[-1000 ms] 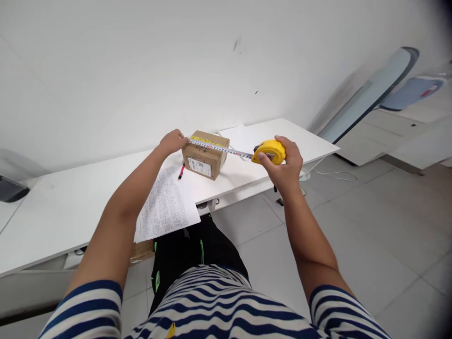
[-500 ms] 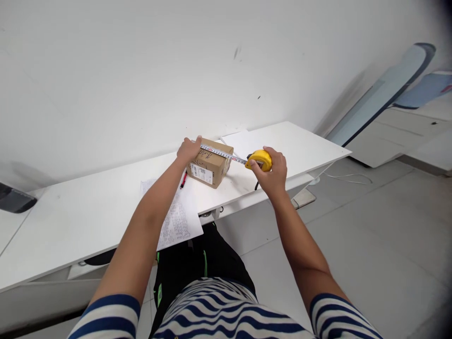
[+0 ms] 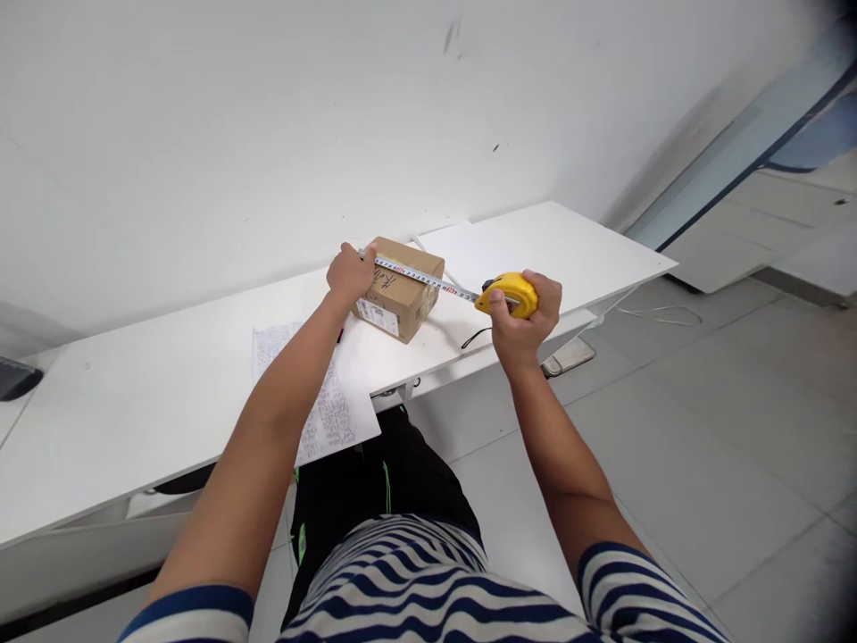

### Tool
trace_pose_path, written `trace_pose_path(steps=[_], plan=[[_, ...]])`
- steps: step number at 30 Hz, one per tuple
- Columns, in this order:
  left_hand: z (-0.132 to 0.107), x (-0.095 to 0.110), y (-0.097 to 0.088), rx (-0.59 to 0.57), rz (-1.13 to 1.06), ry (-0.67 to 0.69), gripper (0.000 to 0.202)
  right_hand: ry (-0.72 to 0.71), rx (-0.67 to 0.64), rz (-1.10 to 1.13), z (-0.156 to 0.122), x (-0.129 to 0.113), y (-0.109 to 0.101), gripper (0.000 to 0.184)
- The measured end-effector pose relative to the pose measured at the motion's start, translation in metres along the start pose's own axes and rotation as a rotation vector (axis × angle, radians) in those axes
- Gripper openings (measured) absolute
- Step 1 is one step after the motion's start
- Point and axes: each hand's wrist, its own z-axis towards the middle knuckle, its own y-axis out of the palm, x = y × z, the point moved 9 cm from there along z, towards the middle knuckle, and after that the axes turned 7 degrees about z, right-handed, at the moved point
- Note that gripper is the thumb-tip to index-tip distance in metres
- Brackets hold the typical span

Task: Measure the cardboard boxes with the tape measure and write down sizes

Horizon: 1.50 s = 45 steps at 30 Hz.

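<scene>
A brown cardboard box [image 3: 396,290] with handwriting and a white label rests on the white desk [image 3: 167,393]. Across its top runs the pulled-out blade [image 3: 425,278] of a tape measure. My left hand [image 3: 351,271] is closed at the box's left edge, pinching the blade's end there. Right of the box, my right hand [image 3: 527,320] is wrapped round the yellow tape measure case [image 3: 512,295], holding it off the desk. A dark wrist strap [image 3: 476,338] dangles below the case.
A sheet of paper covered in handwriting [image 3: 331,415] overhangs the desk's front edge, partly under my left forearm. A red and black pen [image 3: 340,336] shows only slightly beside that arm. The wall [image 3: 268,134] stands behind; a dark object [image 3: 17,379] lies far left.
My right hand has moved a little right with the case, and more blade shows. My left hand has shifted slightly left. The camera view has tilted somewhat; the pen is now mostly covered.
</scene>
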Motion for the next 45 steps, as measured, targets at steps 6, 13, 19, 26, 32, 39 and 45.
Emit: trace_pose_path(steps=[6, 13, 19, 26, 32, 39, 45], plan=[[0.002, 0.002, 0.0, -0.004, 0.042, -0.013, 0.054, 0.031, -0.076, 0.007, 0.003, 0.01, 0.013, 0.045], [0.0, -0.001, 0.001, -0.025, -0.005, -0.011, 0.053, 0.085, -0.344, -0.027, -0.006, 0.001, 0.1, 0.044], [0.0, -0.002, 0.006, -0.057, -0.052, -0.022, 0.051, 0.119, -0.354, -0.009, -0.005, 0.005, 0.119, 0.047], [0.002, -0.003, 0.009, -0.093, -0.132, -0.008, 0.055, 0.17, -0.332, -0.013, -0.006, -0.006, 0.107, 0.052], [-0.003, -0.012, 0.003, -0.043, -0.237, -0.014, 0.053, 0.426, -0.519, -0.069, 0.005, 0.001, 0.104, 0.067], [0.006, -0.025, -0.001, -0.093, -0.448, 0.126, 0.046, 0.53, -0.467, 0.229, 0.043, 0.02, 0.085, 0.068], [0.021, -0.03, 0.001, -0.306, -0.77, -0.081, 0.09, 0.519, -0.695, 0.435, 0.022, 0.012, 0.084, 0.071]])
